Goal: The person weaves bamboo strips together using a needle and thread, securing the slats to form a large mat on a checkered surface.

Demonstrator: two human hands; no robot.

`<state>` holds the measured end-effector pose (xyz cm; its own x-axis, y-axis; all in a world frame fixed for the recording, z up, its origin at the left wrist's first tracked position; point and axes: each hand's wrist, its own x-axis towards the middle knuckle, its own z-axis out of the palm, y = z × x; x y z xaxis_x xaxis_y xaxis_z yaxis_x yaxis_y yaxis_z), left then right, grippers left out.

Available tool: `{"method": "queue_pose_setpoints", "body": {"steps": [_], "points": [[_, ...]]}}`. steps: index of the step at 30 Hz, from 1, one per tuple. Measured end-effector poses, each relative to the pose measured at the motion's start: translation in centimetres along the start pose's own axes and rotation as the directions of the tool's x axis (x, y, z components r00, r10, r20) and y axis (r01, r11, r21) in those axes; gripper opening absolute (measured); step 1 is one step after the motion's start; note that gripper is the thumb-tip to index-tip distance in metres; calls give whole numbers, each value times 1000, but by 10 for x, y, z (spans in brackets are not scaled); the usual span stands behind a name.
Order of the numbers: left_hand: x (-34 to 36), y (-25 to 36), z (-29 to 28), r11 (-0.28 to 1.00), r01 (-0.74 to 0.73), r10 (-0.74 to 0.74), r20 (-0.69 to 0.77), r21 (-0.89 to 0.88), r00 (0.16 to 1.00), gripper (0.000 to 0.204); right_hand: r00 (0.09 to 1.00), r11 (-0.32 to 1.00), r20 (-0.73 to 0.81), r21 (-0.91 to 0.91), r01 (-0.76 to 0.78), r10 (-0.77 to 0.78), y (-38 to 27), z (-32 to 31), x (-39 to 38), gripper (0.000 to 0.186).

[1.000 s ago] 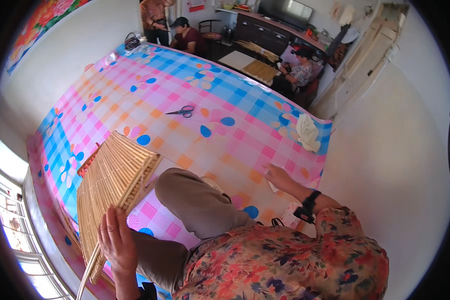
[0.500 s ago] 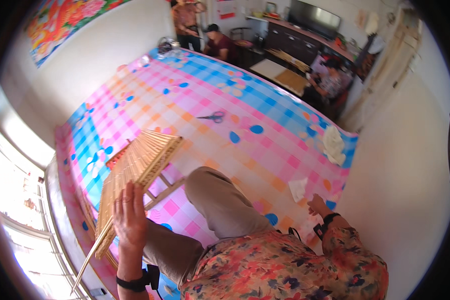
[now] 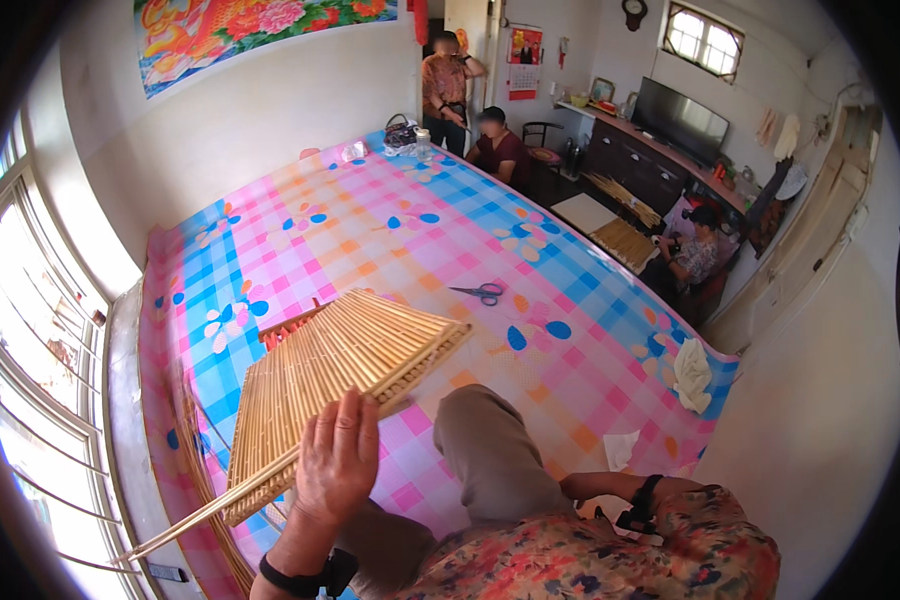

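Observation:
A slanted panel of golden reed stalks [image 3: 340,350], laid side by side in rows, stands to my left. My left hand [image 3: 338,455] rests on its near edge, fingers straight and close together, not wrapped round anything. Long loose stalks [image 3: 185,518] stick out from the panel's near left corner toward the window. Behind its far side a wooden bar with something red [image 3: 288,332] shows. My right hand [image 3: 573,486] reaches in toward my raised knee; its fingers are hidden by my leg.
Dark scissors [image 3: 482,292] lie beyond the panel on the checked sheet [image 3: 390,260]. White cloth [image 3: 692,375] and white paper [image 3: 620,450] lie to the right. A jar [image 3: 423,146] stands at the far edge. Three people are beyond it. A window [image 3: 45,330] is at the left.
The view has tilted up and swung left. The panel lies flatter to view, with my left hand still on its edge. My right hand has moved from beside the white paper in toward my knee.

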<state>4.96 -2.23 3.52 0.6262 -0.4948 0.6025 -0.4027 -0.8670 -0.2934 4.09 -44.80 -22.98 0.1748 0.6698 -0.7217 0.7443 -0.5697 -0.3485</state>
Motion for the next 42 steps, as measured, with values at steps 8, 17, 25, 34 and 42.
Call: {"method": "queue_pose_setpoints", "body": {"steps": [8, 17, 25, 34, 42], "points": [[18, -25, -14, 1000, -12, 12, -36, -15, 999, 35, 801, 610, -152, 733, -301, 578, -5, -77, -48, 36], [24, -40, -21, 997, -25, 22, -40, -74, 999, 34, 391, 580, -473, 783, -223, 789, 40, -18, -67, 38], [9, -40, -2, 996, 40, -39, 6, -79, 999, 41, -96, 190, -230, 931, -313, 968, 43, 120, -82, 63], [3, -4, 13, 1000, -3, 1, 45, 30, 999, 39, -290, -70, 21, 985, -158, 957, 71, 21, -61, 75], [2, 3, 10, 997, 28, -35, 106, 65, 994, 39, -195, 51, -72, 993, -109, 978, 113, 48, -53, 72]]}}
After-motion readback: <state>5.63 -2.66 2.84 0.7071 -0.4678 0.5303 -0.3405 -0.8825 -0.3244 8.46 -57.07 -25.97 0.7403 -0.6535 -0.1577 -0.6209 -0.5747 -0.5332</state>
